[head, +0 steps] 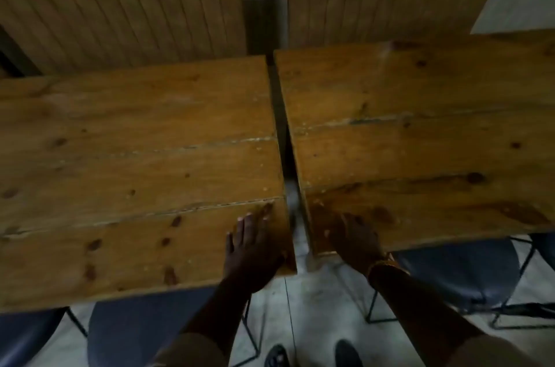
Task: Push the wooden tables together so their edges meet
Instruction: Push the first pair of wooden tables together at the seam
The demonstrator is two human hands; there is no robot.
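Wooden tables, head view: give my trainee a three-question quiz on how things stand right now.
1. True or false: the left table and the right table already touch along their facing edges.
2. Where does the left hand rest? A) flat on the left table's near right corner B) on a chair C) in the air above the gap
3. Fill in: through the gap between the tables you can see the pale ____.

Key:
1. False; a narrow gap runs between them.
2. A; the right hand lies on the right table's near left corner.
3. floor
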